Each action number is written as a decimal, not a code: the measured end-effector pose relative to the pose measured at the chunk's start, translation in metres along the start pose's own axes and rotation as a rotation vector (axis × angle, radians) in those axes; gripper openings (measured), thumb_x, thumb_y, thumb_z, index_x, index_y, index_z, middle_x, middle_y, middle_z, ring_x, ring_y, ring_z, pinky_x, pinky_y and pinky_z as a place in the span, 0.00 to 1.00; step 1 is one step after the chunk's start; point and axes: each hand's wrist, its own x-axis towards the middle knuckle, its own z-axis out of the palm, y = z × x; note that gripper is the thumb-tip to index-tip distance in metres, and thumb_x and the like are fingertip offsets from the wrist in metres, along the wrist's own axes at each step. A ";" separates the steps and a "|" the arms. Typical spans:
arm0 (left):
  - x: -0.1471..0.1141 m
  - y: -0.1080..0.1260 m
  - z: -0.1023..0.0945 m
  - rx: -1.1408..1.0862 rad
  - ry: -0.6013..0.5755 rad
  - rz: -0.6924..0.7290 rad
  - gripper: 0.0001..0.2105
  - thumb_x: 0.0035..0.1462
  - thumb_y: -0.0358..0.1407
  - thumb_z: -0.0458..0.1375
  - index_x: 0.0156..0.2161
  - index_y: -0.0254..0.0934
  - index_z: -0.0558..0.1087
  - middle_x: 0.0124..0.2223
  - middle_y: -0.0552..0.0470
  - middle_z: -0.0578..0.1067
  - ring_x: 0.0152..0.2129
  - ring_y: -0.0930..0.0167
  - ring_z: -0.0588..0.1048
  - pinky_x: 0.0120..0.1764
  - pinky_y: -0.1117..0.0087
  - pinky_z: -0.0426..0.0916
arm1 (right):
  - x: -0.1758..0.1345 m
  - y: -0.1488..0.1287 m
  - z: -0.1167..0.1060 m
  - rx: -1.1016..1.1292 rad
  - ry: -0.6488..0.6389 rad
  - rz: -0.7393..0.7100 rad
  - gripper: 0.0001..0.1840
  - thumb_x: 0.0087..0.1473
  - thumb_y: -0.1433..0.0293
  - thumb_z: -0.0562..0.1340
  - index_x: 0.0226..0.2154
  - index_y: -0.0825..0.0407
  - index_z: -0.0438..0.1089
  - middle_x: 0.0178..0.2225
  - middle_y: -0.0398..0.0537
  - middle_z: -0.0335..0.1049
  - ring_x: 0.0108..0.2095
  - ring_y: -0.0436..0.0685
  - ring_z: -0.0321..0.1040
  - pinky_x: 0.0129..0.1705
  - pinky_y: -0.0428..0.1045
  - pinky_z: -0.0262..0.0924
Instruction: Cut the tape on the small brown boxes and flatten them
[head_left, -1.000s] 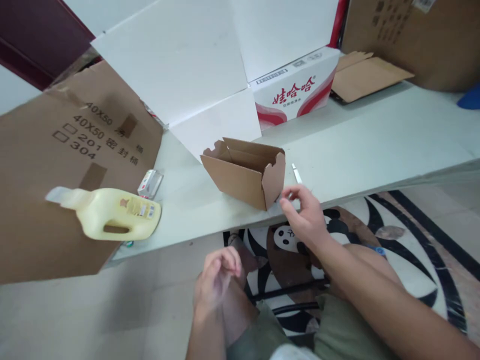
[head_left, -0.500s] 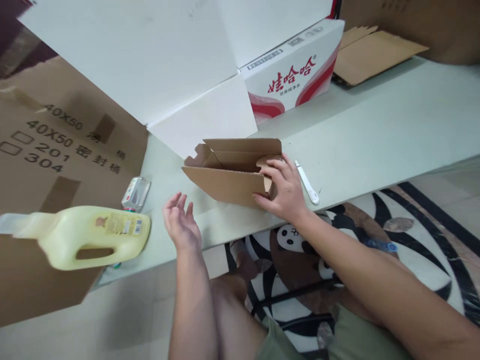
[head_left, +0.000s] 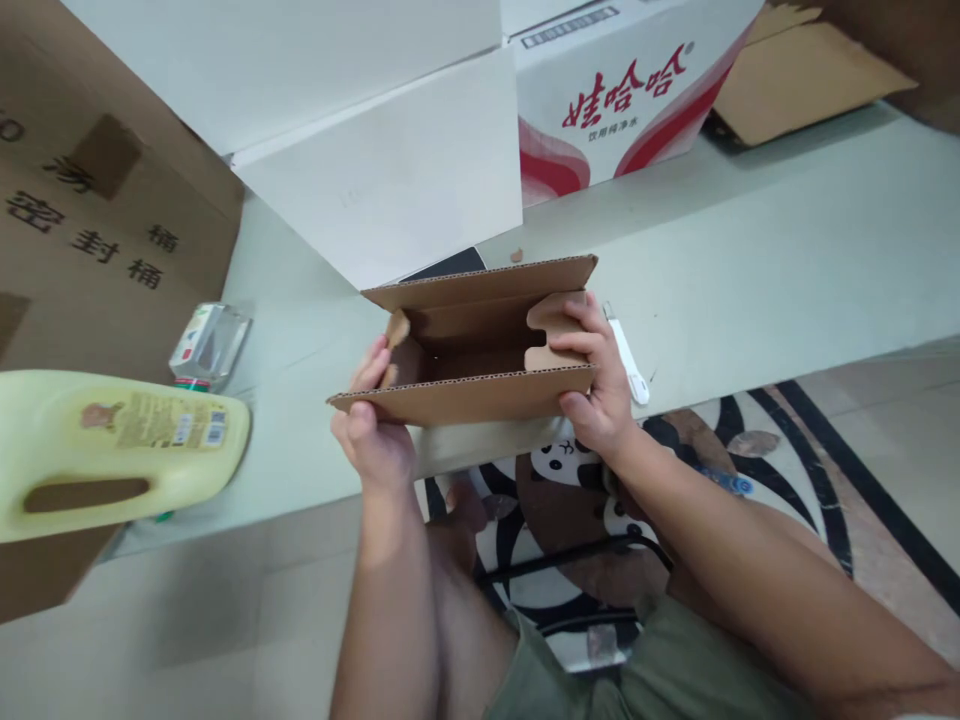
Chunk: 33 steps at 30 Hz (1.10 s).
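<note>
Before a white carton [head_left: 615, 110] printed “娃哈哈 饮用纯净水,” my left fingers [head_left: 369, 372] and right fingers [head_left: 592, 318] grip opposite ends of a plain brown cardboard box [head_left: 465, 398], its top open.

The held box [head_left: 465, 398] is matt corrugated cardboard, while the yellow jug [head_left: 127, 455] and white cutter [head_left: 629, 365] look smooth plastic.

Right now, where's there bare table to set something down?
Widest: right of the white tool, in front of the brown cardboard. Smaller: between the clear bottle and the held box. The left side is crowded by the yellow jug.
</note>
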 end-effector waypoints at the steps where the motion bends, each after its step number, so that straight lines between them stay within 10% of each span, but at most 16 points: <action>1: -0.002 0.001 -0.001 0.024 -0.013 0.005 0.22 0.60 0.55 0.55 0.40 0.42 0.83 0.51 0.48 0.80 0.56 0.56 0.75 0.62 0.51 0.65 | 0.000 -0.001 0.000 0.014 0.011 0.012 0.26 0.60 0.42 0.53 0.46 0.43 0.67 0.61 0.53 0.63 0.67 0.73 0.55 0.70 0.75 0.41; 14: -0.026 0.017 0.010 0.130 -0.017 -0.112 0.22 0.57 0.50 0.62 0.51 0.39 0.77 0.58 0.44 0.75 0.60 0.55 0.70 0.63 0.54 0.63 | -0.003 -0.004 0.002 0.181 0.143 0.189 0.26 0.63 0.55 0.53 0.61 0.44 0.55 0.65 0.56 0.60 0.68 0.67 0.56 0.69 0.68 0.52; 33: -0.046 0.021 0.005 0.159 0.010 -0.123 0.26 0.56 0.52 0.63 0.56 0.43 0.74 0.65 0.45 0.70 0.66 0.53 0.64 0.67 0.51 0.57 | -0.012 -0.007 -0.026 0.221 -0.101 0.162 0.30 0.64 0.61 0.53 0.66 0.44 0.48 0.72 0.56 0.47 0.72 0.65 0.47 0.69 0.66 0.53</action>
